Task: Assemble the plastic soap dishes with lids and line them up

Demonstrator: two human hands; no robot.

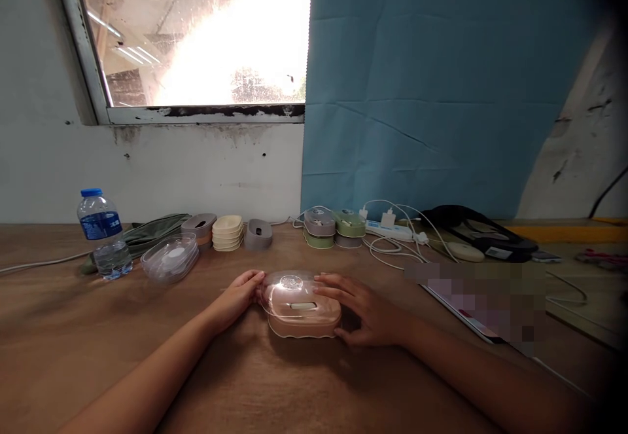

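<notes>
A peach-coloured oval plastic box (304, 326) with a slot in its top rests on the table in front of me. Over it sits a clear domed lid (282, 293), tilted and shifted a little to the left, with a round patterned mark on top. My left hand (240, 298) pinches the lid's left rim between thumb and fingers. At the right end, my right hand (370, 313) is curved round the box, its fingers on the lid's edge and its thumb low by the box's base.
Stacked clear lids (169, 260), a water bottle (101, 234), cream trays (228, 233) and a grey slotted cover (258, 234) stand at the back left. Lidded grey box stacks (318, 228) and green ones (349, 226) stand behind. A power strip (392, 230), cables and a tablet (461, 313) lie right.
</notes>
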